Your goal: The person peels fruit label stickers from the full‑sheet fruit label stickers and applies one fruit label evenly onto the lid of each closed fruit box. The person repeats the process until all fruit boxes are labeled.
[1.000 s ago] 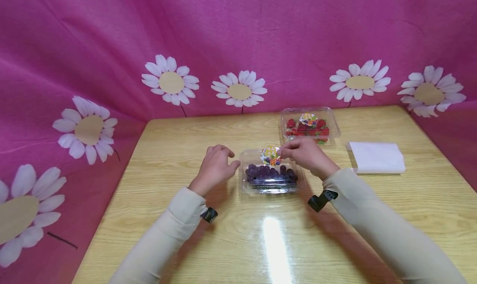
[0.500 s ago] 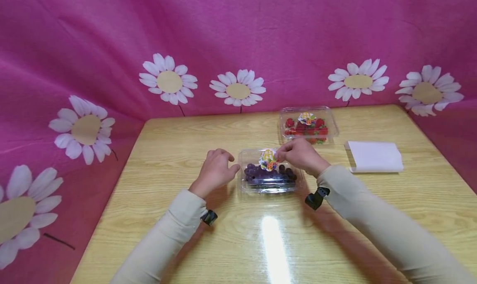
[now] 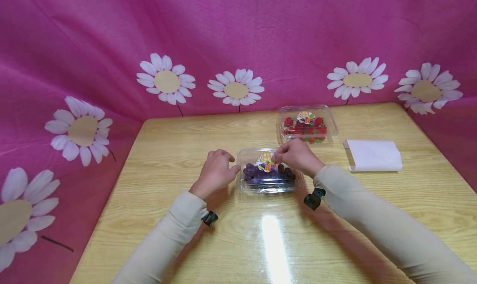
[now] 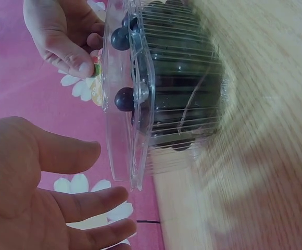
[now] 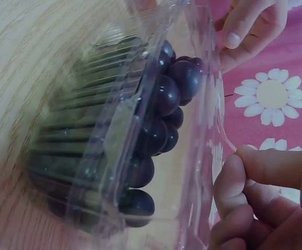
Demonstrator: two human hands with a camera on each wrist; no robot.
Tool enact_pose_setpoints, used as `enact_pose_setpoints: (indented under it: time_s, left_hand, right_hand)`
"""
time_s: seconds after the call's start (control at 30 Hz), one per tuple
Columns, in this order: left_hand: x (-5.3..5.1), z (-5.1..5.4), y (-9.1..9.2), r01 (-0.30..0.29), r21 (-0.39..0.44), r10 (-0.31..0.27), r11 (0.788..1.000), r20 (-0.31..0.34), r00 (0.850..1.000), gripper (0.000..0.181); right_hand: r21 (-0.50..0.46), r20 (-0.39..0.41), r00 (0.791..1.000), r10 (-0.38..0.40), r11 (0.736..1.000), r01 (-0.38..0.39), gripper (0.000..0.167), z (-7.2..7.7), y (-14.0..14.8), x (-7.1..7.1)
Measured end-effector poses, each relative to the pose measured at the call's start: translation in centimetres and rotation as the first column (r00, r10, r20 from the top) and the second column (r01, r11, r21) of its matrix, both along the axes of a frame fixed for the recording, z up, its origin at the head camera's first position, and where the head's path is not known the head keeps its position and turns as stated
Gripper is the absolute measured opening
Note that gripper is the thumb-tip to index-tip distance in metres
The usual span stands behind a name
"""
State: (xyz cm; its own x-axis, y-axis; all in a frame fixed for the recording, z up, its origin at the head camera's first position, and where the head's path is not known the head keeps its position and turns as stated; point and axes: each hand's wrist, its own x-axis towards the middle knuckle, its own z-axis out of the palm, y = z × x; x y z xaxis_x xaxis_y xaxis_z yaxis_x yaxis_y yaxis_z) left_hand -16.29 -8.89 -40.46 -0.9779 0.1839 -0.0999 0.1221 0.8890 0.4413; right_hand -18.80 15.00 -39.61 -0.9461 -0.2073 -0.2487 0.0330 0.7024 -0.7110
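Observation:
In the head view, a clear plastic clamshell box (image 3: pixel 249 155) of dark purple grapes (image 3: pixel 261 175) sits closed on the table. A colourful fruit-printed sticker (image 3: pixel 266 163) is at its lid; whether it lies fully flat cannot be told. My right hand (image 3: pixel 299 155) pinches the sticker's right edge between thumb and index finger, a hold also visible in the right wrist view, where the sticker's edge (image 5: pixel 227 139) bends up off the lid. My left hand (image 3: pixel 217 170) is beside the box's left side, fingers loosely bent, thumb toward the lid, gripping nothing; the left wrist view shows a gap to the box.
Behind and to the right stands another clear box (image 3: pixel 329 120) of strawberries (image 3: pixel 314 128), with a similar sticker (image 3: pixel 306 117) on its lid. A curled white sheet (image 3: pixel 374 155) lies on the table (image 3: pixel 179 139) at the right. A pink flowered cloth (image 3: pixel 294 39) borders the table.
My right hand has shifted slightly left and toward me, bringing the sticker lower over the lid. The left hand stays almost in place. The view has drifted slightly.

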Motion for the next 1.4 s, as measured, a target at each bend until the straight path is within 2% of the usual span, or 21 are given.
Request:
enact_pose_setpoints:
  time_s: [0.33,0.5,0.7,1.03,1.4]
  left_hand:
    - [0.8,-0.8,-0.1,0.010,-0.010,-0.010,1.000,0.003,1.000,0.039]
    - [0.8,-0.8,0.0,0.006,-0.006,-0.006,1.000,0.008,1.000,0.040]
    - [0.8,-1.0,-0.1,0.002,-0.011,-0.002,1.000,0.005,1.000,0.039]
    - [0.6,-0.9,-0.3,0.016,0.003,-0.016,1.000,-0.026,1.000,0.040]
    - [0.3,-0.7,-0.3,0.010,-0.022,-0.010,1.000,-0.020,1.000,0.042]
  right_hand:
    - [0.072,-0.090,0.995,0.043,0.997,-0.037,0.018,-0.6,-0.2,0.8]
    - [0.091,-0.127,0.990,0.056,0.995,-0.045,0.017,-0.5,-0.1,1.0]
    - [0.093,-0.129,0.990,0.060,0.995,-0.048,0.014,-0.8,-0.1,0.8]
    - [0.099,-0.157,0.985,0.069,0.994,-0.054,0.014,-0.8,-0.2,0.4]
    - [0.166,-0.205,0.975,0.079,0.985,-0.045,0.012,-0.6,-0.3,0.1]
